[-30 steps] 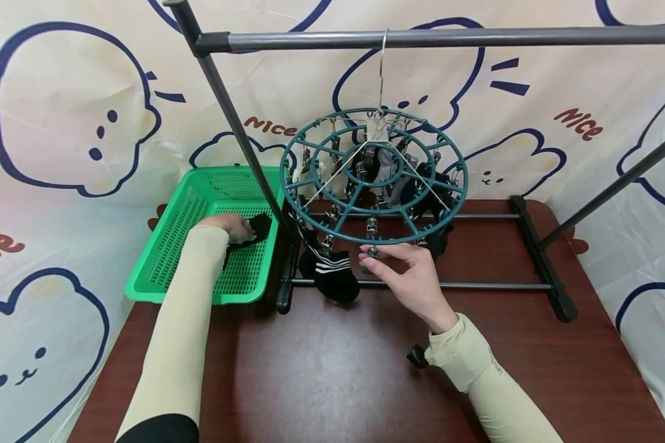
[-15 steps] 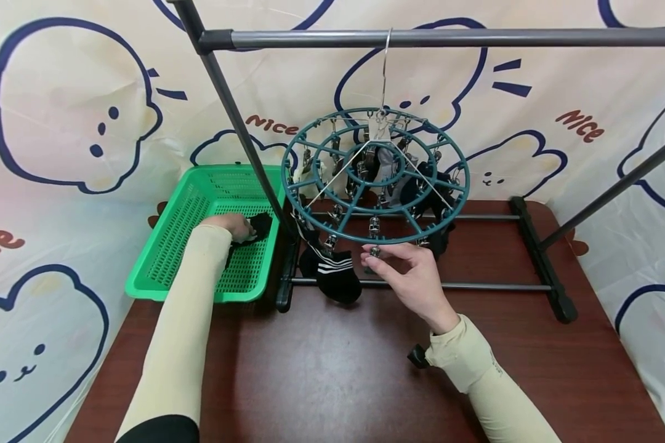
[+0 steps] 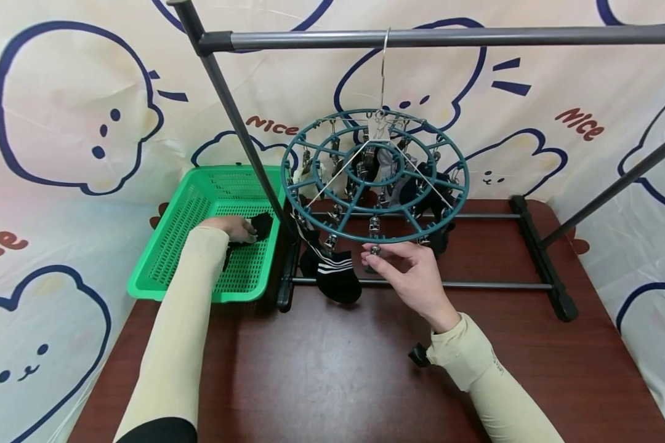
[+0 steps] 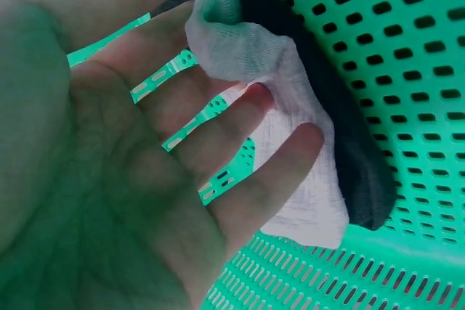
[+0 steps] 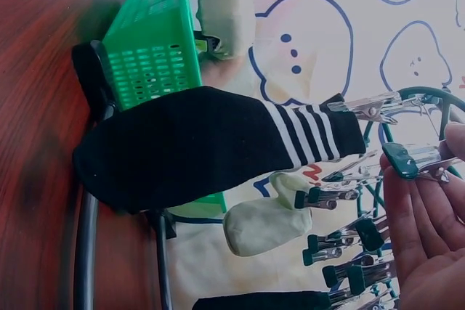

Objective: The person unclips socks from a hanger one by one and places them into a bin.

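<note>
Beyond both hands a pale backdrop (image 3: 565, 74) printed with cartoon animals covers the wall, and below them spreads a dark red-brown table (image 3: 366, 363). A grey metal rack (image 3: 476, 37) straddles it, its top bar higher and farther off than either hand, one slanting leg coming down between them. The green perforated basket (image 3: 238, 183) surrounds the left hand; the round teal hanger (image 3: 356, 197) hangs from the bar right above the right hand's fingertips.

The hands are well apart. The left hand (image 3: 228, 227) is down in the basket, fingers spread; I can't tell whether its thumb and forefinger pinch anything. The right hand (image 3: 415, 280) pinches a clip below the hanger's near rim.

Between the hands, just left of the right fingertips, hangs a black sock with white stripes (image 3: 338, 280). At the left fingers lie a plain dark sock (image 4: 360, 157) and, overlapping it, a whitish sock with a grey end (image 4: 305, 201). Smallest is that clip (image 5: 403, 159), metal with green tips.
</note>
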Demonstrator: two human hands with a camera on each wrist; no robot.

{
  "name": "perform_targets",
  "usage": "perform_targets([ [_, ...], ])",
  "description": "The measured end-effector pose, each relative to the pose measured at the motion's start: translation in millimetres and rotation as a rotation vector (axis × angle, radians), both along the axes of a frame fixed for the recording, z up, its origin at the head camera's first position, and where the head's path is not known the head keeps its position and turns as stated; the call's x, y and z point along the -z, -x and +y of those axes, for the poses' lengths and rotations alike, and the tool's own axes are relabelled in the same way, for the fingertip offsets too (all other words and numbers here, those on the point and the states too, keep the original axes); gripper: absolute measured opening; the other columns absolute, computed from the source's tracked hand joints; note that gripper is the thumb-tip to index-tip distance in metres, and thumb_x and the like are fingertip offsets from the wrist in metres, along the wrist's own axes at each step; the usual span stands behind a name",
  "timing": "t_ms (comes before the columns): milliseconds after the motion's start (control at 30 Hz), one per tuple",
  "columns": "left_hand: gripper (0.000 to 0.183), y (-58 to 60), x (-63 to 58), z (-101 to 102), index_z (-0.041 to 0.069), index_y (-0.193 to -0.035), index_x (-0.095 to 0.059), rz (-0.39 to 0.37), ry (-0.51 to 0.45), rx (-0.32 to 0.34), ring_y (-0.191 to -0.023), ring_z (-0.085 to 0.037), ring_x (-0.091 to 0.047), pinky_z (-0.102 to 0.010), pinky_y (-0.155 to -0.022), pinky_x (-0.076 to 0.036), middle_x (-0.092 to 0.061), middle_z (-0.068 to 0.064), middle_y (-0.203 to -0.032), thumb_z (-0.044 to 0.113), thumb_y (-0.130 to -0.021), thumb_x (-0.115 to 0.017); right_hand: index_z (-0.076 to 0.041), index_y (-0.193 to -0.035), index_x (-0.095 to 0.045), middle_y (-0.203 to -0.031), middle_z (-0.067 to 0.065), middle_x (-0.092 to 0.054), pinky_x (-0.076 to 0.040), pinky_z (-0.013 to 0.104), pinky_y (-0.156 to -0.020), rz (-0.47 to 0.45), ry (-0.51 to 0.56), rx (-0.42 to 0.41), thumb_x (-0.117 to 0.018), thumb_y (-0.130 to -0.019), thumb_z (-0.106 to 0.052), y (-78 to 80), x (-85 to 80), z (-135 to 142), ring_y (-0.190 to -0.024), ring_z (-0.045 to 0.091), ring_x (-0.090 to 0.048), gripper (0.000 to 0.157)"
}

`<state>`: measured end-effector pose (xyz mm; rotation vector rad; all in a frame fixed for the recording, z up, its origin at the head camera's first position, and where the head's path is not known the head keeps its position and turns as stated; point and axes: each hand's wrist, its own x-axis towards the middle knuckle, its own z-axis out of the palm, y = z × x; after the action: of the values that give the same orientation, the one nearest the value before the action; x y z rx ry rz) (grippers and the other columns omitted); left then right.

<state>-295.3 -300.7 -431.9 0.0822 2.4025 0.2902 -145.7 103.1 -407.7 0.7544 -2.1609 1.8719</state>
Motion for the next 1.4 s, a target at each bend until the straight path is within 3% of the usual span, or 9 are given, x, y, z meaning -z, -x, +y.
perform_targets([
  [233, 0.06, 1.7, 2.9, 1.0, 0.009, -0.162, -0.034, 0.008, -0.066, -0.001, -0.154, -0.051, -0.019, -0.065, -0.118, -0.03, -0.02, -0.026, -0.169, 0.031, -0.109, -0.05, -0.001, -0.118, -0.077, -0.105, 0.016, -0.079, -0.059, 0.026, -0.084, -0.013, -0.015, 0.006, -0.071, -0.095, 0.001, -0.3, -1.1, 0.5, -0.095, 0.008, -0.077, 0.024],
  [500, 0.055, -2.6, -20.5, 8.9, 0.008, -0.158, -0.041, 0.202, -0.061, 0.082, -0.149, -0.051, -0.031, -0.065, -0.117, -0.032, -0.036, -0.028, -0.161, 0.027, -0.109, -0.053, -0.001, -0.119, -0.076, -0.106, 0.015, -0.079, -0.059, 0.026, -0.086, -0.016, -0.03, 0.013, -0.072, -0.095, -0.001, 1.6, -3.9, 1.9, -0.095, 0.007, -0.077, 0.024],
  [667, 0.05, -23.9, -57.7, 20.4, 0.008, -0.152, -0.051, 0.472, -0.044, 0.164, -0.145, -0.049, -0.04, -0.064, -0.115, -0.034, -0.046, -0.026, -0.156, 0.026, -0.106, -0.058, -0.002, -0.119, -0.077, -0.106, 0.014, -0.079, -0.057, 0.026, -0.089, -0.03, -0.05, 0.024, -0.073, -0.095, -0.003, 1.9, -8.4, 5.2, -0.096, 0.007, -0.076, 0.024],
  [833, 0.044, -65.8, -85.5, 36.4, 0.009, -0.146, -0.059, 0.921, -0.115, 0.119, -0.126, -0.043, -0.06, -0.06, -0.1, -0.05, -0.063, -0.022, -0.14, 0.023, -0.104, -0.063, 0.0, -0.119, -0.076, -0.108, 0.016, -0.079, -0.058, 0.025, -0.088, -0.04, -0.042, 0.032, -0.073, -0.095, -0.001, 0.3, -9.0, 8.1, -0.095, 0.007, -0.077, 0.024],
  [967, 0.037, -100.9, -76.3, 55.0, 0.006, -0.135, -0.066, 1.318, -0.372, 0.065, -0.102, -0.035, -0.07, -0.052, -0.081, -0.056, -0.074, -0.017, -0.117, 0.018, -0.101, -0.067, -0.002, -0.119, -0.076, -0.109, 0.016, -0.078, -0.059, 0.026, -0.086, -0.057, -0.026, 0.04, -0.073, -0.095, -0.002, -1.1, -7.6, 10.7, -0.094, 0.011, -0.077, 0.024],
  [1033, 0.034, -118.7, -62.6, 68.2, 0.002, -0.129, -0.068, 1.391, -0.532, 0.08, -0.097, -0.032, -0.07, -0.047, -0.079, -0.056, -0.075, -0.017, -0.111, 0.014, -0.098, -0.071, -0.002, -0.118, -0.077, -0.107, 0.016, -0.078, -0.059, 0.026, -0.085, -0.065, -0.027, 0.045, -0.073, -0.095, -0.003, -1.3, -6.5, 12.7, -0.094, 0.012, -0.078, 0.024],
  [1100, 0.035, -135.8, -46.1, 84.2, 0.0, -0.127, -0.067, 1.339, -0.696, 0.099, -0.098, -0.029, -0.069, -0.043, -0.082, -0.056, -0.074, -0.016, -0.113, 0.01, -0.094, -0.073, -0.002, -0.118, -0.077, -0.105, 0.016, -0.079, -0.059, 0.026, -0.084, -0.07, -0.029, 0.047, -0.073, -0.095, -0.003, -1.3, -5.5, 15.1, -0.094, 0.012, -0.077, 0.023],
  [1200, 0.045, -157.3, -21.9, 109.1, 0.001, -0.135, -0.06, 1.122, -0.87, 0.078, -0.11, -0.026, -0.066, -0.041, -0.089, -0.056, -0.07, -0.014, -0.125, 0.01, -0.093, -0.075, -0.001, -0.115, -0.077, -0.101, 0.017, -0.079, -0.059, 0.026, -0.083, -0.074, -0.027, 0.058, -0.072, -0.096, -0.002, -1.1, -3.7, 19.4, -0.095, 0.009, -0.077, 0.02],
  [1400, 0.064, -177.6, 8.1, 140.4, 0.017, -0.153, -0.044, 0.821, -0.901, -0.012, -0.13, -0.021, -0.057, -0.048, -0.103, -0.05, -0.057, -0.002, -0.147, 0.022, -0.097, -0.075, -0.004, -0.112, -0.078, -0.098, 0.016, -0.079, -0.058, 0.024, -0.083, -0.065, -0.033, 0.08, -0.071, -0.097, -0.004, -2.0, 1.4, 26.7, -0.097, 0.007, -0.075, 0.017],
])
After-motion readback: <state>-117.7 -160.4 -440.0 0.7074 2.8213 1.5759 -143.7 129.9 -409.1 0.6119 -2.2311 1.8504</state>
